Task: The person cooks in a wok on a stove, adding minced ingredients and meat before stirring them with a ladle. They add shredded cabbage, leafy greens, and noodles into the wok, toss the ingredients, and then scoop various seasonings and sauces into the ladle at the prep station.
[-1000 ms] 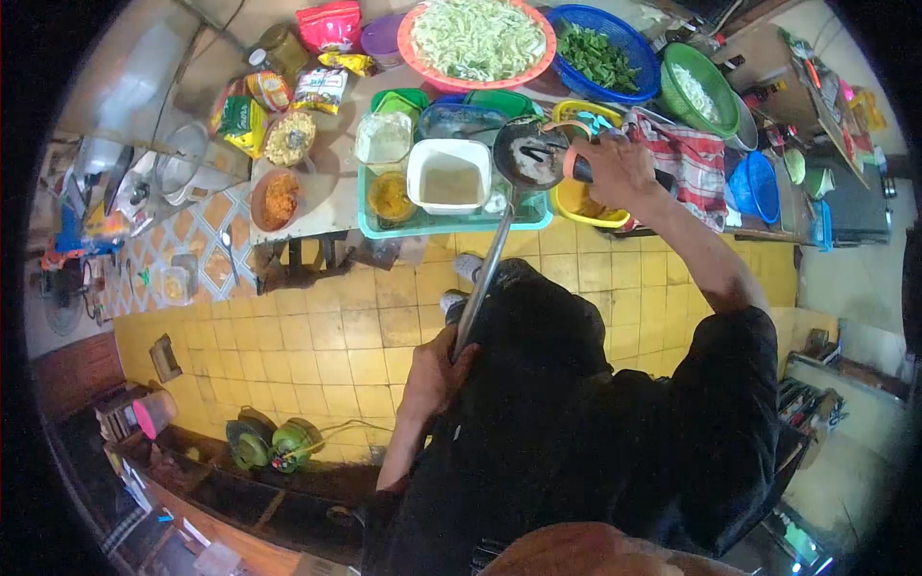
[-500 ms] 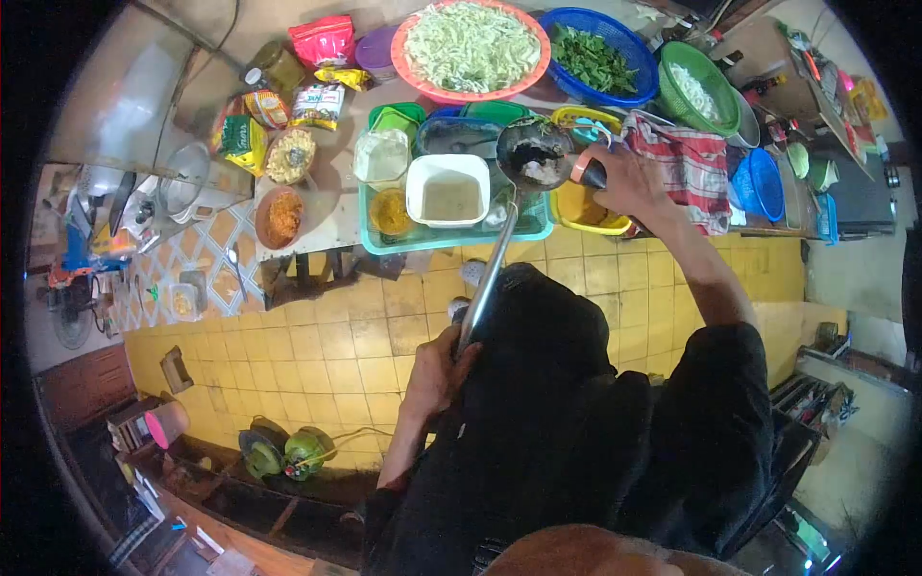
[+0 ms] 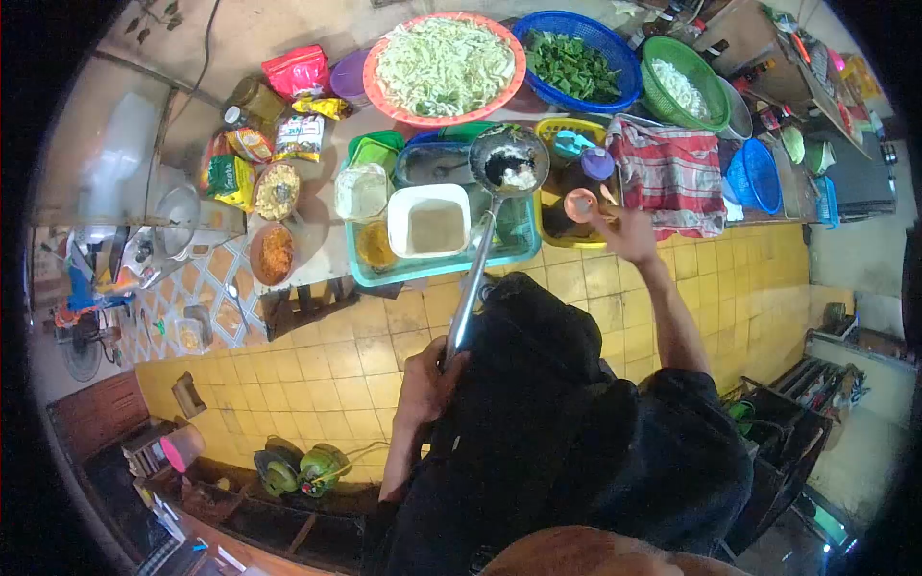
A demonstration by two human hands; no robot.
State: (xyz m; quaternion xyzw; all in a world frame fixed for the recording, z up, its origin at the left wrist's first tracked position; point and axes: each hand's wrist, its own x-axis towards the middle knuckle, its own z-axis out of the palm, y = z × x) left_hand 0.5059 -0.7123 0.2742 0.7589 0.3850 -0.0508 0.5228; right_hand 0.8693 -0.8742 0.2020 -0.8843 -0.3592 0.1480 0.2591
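Note:
My left hand (image 3: 424,382) is wrapped round the long metal handle of a ladle (image 3: 476,278). The ladle's round bowl (image 3: 510,158) hangs over the teal tray (image 3: 451,274) and holds a dark liquid with white stuff in it. With fingers round its side, my right hand (image 3: 629,233) grips a small jar with an orange-pink top (image 3: 580,205). That jar is at the front part of a yellow basket (image 3: 576,240), where a purple-lidded container (image 3: 596,163) also stands. The jar's lower part is hidden.
A white square tub (image 3: 428,221) sits in the teal tray. Behind are an orange basin of shredded cabbage (image 3: 445,67), a blue basket of leaves (image 3: 576,62) and a green basket (image 3: 687,84). A red checked cloth (image 3: 667,178) lies right; a bowl of orange paste (image 3: 275,254) stands left.
My right hand has moved the jar from a tilt beside the ladle bowl down over the yellow basket. The ladle stays in my left hand. The view has shifted slightly.

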